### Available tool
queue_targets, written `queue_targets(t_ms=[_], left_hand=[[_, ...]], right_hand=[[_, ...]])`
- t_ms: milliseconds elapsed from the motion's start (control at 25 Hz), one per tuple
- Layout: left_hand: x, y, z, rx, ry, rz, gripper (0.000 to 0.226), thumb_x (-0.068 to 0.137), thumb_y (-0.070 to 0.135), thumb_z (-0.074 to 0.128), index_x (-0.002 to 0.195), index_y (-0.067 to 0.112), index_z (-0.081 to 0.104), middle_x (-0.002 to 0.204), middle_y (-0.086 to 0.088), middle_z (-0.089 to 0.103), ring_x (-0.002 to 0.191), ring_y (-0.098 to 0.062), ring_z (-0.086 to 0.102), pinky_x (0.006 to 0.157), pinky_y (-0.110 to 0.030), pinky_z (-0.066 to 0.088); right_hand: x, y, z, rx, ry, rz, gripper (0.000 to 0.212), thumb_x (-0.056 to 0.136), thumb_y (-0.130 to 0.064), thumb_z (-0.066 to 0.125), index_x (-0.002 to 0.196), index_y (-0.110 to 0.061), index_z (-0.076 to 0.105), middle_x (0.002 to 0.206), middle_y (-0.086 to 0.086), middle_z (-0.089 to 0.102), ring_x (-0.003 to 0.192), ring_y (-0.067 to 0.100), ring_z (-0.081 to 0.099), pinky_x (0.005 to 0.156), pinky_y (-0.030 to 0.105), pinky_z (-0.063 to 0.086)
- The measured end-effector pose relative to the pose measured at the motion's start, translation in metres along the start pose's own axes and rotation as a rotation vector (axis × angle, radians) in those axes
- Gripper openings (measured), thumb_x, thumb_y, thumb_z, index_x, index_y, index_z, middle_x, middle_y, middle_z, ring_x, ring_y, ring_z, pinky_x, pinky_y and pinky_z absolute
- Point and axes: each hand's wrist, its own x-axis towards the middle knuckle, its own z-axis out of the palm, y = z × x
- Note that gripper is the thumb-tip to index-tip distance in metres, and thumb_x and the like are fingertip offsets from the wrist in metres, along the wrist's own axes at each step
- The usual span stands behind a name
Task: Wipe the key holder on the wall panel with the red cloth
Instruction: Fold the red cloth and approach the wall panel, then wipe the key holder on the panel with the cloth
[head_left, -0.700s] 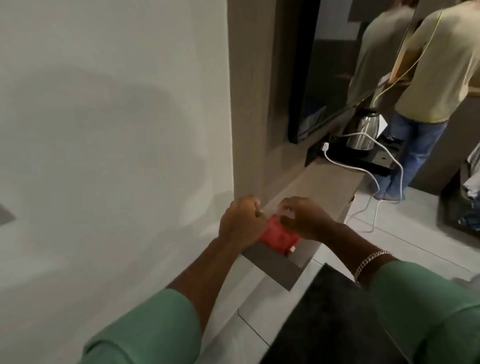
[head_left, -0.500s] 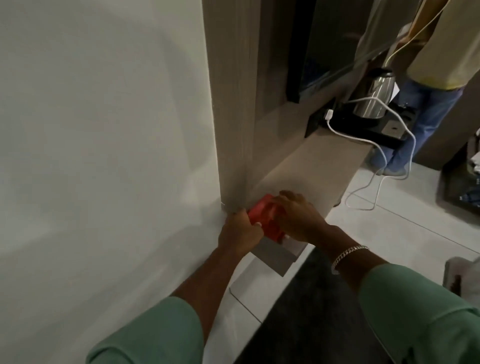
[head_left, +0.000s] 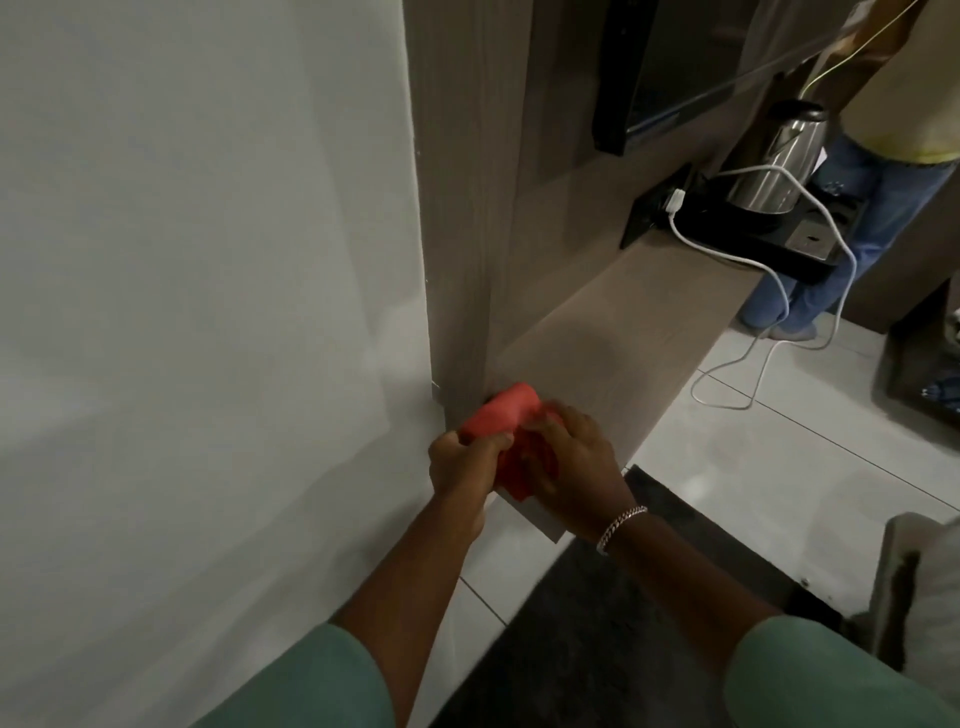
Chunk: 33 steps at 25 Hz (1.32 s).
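Both my hands hold the red cloth (head_left: 506, 421) over the near corner of a wooden shelf (head_left: 618, 332). My left hand (head_left: 462, 465) pinches the cloth's left end, and my right hand (head_left: 574, 462) grips its bunched right part. The cloth's rolled top touches the foot of the upright wood wall panel (head_left: 457, 197). No key holder shows anywhere in this view.
A plain white wall (head_left: 208, 260) fills the left. On the shelf's far end stands a steel kettle (head_left: 779, 161) on a black tray, with a white cable (head_left: 769, 291) hanging to the tiled floor. Another person (head_left: 857, 223) stands beyond. A dark mat (head_left: 597, 634) lies below me.
My hands with the cloth have moved from the shelf's front edge in toward the foot of the wall panel. The view has tilted down and right.
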Motion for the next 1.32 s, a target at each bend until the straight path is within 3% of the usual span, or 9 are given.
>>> queue_targets(t_ms=[160, 280, 360, 480, 680, 880, 1080, 1200, 1320], left_hand=[[-0.029, 0.031, -0.046, 0.110, -0.086, 0.137, 0.015, 0.088, 0.013, 0.065, 0.100, 0.021, 0.062, 0.108, -0.010, 0.070, 0.100, -0.029, 0.067, 0.089, -0.049, 0.060], [-0.071, 0.071, -0.095, 0.113, -0.168, 0.232, 0.011, 0.086, 0.017, 0.065, 0.096, 0.021, 0.069, 0.097, -0.007, 0.075, 0.090, -0.026, 0.071, 0.064, -0.035, 0.062], [-0.107, 0.101, -0.134, 0.107, -0.206, 0.280, 0.019, 0.080, 0.019, 0.064, 0.096, 0.015, 0.073, 0.093, -0.011, 0.076, 0.086, -0.028, 0.072, 0.057, -0.032, 0.058], [-0.165, 0.143, -0.190, 0.167, -0.220, 0.408, 0.027, 0.078, 0.019, 0.061, 0.101, 0.012, 0.074, 0.101, -0.013, 0.076, 0.093, -0.028, 0.072, 0.073, -0.040, 0.063], [-0.285, 0.199, -0.296, 0.234, -0.127, 0.683, 0.031, 0.080, 0.022, 0.063, 0.108, 0.012, 0.069, 0.104, -0.014, 0.075, 0.099, -0.027, 0.071, 0.084, -0.041, 0.061], [-0.405, 0.239, -0.413, 0.332, 0.195, 1.174, 0.032, 0.082, 0.006, 0.056, 0.112, 0.017, 0.062, 0.103, -0.002, 0.071, 0.100, -0.013, 0.067, 0.087, -0.021, 0.056], [-0.477, 0.251, -0.529, 0.558, 0.902, 1.663, 0.034, 0.082, 0.003, 0.050, 0.111, 0.006, 0.067, 0.115, -0.004, 0.070, 0.111, -0.010, 0.063, 0.101, -0.020, 0.046], [-0.472, 0.245, -0.587, 0.880, 1.087, 1.678, 0.047, 0.078, -0.005, 0.047, 0.123, -0.005, 0.063, 0.135, -0.019, 0.061, 0.133, -0.029, 0.052, 0.118, -0.042, 0.035], [-0.452, 0.239, -0.642, 1.430, 1.235, 1.477, 0.063, 0.085, 0.012, 0.050, 0.146, -0.001, 0.043, 0.158, -0.020, 0.035, 0.150, -0.038, 0.023, 0.122, -0.058, 0.016]], right_hand=[[-0.015, -0.062, -0.003, 0.011, 0.084, -0.190, 0.059, 0.097, -0.045, 0.047, 0.149, -0.022, 0.034, 0.163, 0.008, 0.029, 0.151, 0.029, 0.025, 0.125, 0.047, 0.019], [-0.029, -0.123, -0.020, 0.032, 0.157, -0.309, 0.062, 0.096, -0.051, 0.038, 0.152, -0.025, 0.031, 0.163, 0.005, 0.030, 0.152, 0.027, 0.024, 0.123, 0.057, 0.026], [-0.039, -0.171, -0.036, 0.080, 0.226, -0.355, 0.068, 0.093, -0.058, 0.043, 0.151, -0.025, 0.034, 0.162, 0.007, 0.031, 0.150, 0.029, 0.027, 0.118, 0.057, 0.032], [-0.055, -0.243, -0.059, 0.138, 0.307, -0.461, 0.081, 0.083, -0.062, 0.060, 0.149, -0.021, 0.038, 0.161, 0.015, 0.030, 0.147, 0.035, 0.031, 0.114, 0.055, 0.039], [-0.086, -0.377, -0.091, 0.292, 0.483, -0.704, 0.084, 0.070, -0.034, 0.076, 0.144, -0.027, 0.038, 0.155, 0.016, 0.039, 0.139, 0.035, 0.042, 0.107, 0.042, 0.047], [-0.118, -0.512, -0.113, 0.405, 0.649, -0.907, 0.082, 0.069, -0.036, 0.076, 0.142, -0.025, 0.040, 0.150, 0.018, 0.045, 0.132, 0.038, 0.049, 0.106, 0.037, 0.044], [-0.143, -0.614, -0.102, 0.431, 0.688, -1.077, 0.077, 0.075, -0.041, 0.074, 0.142, -0.024, 0.040, 0.152, 0.020, 0.042, 0.137, 0.041, 0.044, 0.113, 0.050, 0.040], [-0.146, -0.651, -0.079, 0.272, 0.725, -1.032, 0.071, 0.085, -0.051, 0.059, 0.148, -0.028, 0.036, 0.160, 0.014, 0.035, 0.149, 0.039, 0.030, 0.119, 0.060, 0.027], [-0.134, -0.661, -0.056, 0.169, 0.779, -1.015, 0.063, 0.093, -0.054, 0.043, 0.149, -0.025, 0.036, 0.161, 0.010, 0.032, 0.151, 0.037, 0.024, 0.116, 0.071, 0.023]])
